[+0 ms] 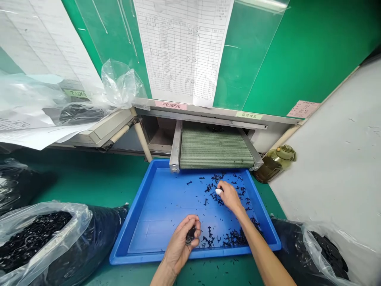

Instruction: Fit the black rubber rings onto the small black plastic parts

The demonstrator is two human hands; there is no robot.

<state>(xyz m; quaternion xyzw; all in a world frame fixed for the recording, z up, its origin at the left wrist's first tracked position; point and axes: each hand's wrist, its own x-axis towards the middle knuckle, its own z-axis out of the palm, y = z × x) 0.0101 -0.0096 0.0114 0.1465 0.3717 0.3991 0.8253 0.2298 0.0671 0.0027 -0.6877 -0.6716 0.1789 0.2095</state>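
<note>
Green workbench [89, 174] carries a blue tray [120, 252] at a mesh conveyor's [214, 149] end.

Bare left hand [178, 248], bare right hand [229, 196]

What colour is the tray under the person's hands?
The tray is bright blue, shown best in the head view.

Conveyor belt [216, 149] over blue tray [131, 210]
</note>
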